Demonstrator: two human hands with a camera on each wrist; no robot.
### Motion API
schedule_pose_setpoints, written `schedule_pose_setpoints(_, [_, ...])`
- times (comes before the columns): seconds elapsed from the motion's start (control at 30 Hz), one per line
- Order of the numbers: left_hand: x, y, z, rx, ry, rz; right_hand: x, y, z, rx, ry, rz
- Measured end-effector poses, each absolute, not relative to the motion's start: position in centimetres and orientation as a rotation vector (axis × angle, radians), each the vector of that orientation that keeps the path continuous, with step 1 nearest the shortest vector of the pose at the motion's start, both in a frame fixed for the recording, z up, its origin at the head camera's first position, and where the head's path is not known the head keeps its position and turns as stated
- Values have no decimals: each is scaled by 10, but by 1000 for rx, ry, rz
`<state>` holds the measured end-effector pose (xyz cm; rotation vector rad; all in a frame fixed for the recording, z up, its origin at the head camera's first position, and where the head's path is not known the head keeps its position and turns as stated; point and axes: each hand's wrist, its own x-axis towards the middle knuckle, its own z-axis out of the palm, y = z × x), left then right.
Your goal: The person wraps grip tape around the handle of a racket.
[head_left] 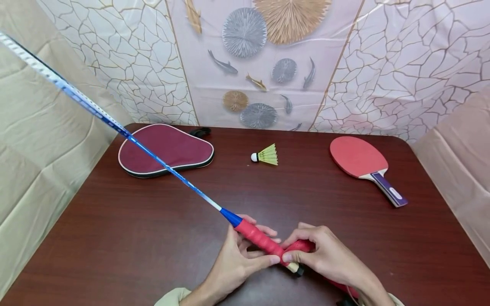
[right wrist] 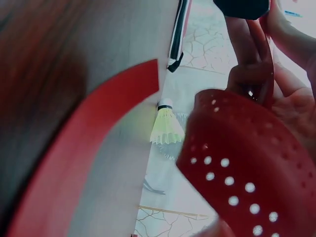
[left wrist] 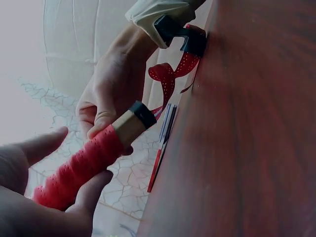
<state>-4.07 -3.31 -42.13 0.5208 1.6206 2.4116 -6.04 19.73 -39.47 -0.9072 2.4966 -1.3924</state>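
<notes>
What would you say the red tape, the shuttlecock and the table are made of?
Tape: probably soft, matt synthetic, as it curls freely and has punched holes. Shuttlecock: perhaps thin matt plastic, given its ribbed yellow skirt, though feather is possible. Table: wood or wood-look laminate, faintly glossy, judging by streaky grain and soft reflections.

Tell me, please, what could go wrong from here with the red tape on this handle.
The tape could loosen if the right hand, pinching it near the handle's end, slips.
Its free length loops and twists in the left wrist view, so it might tangle or crease.
The handle shows a bare, pale stretch beside the black cap, which might be left uncovered if the tape runs short.
</notes>
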Motion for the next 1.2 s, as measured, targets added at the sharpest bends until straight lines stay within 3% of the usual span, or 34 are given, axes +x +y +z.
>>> schedule_pose_setpoints(0.43, [-42, -33, -421, 505, 1629, 2417, -63, 201, -397, -1016, 2436, -1416])
schedule_pose_setpoints(0.57, [-42, -33, -422, 517, 1658, 2410, -63, 202, -396, -969, 2470, -1391])
schedule_pose_setpoints(0.8, [-44, -34, -419, 310, 1790, 2266, -62, 203, -397, -914, 2479, -1390])
schedule_pose_setpoints(1.2, [-43, -37, -419, 337, 1659, 2293, -62, 202, -395, -867, 2456, -1373])
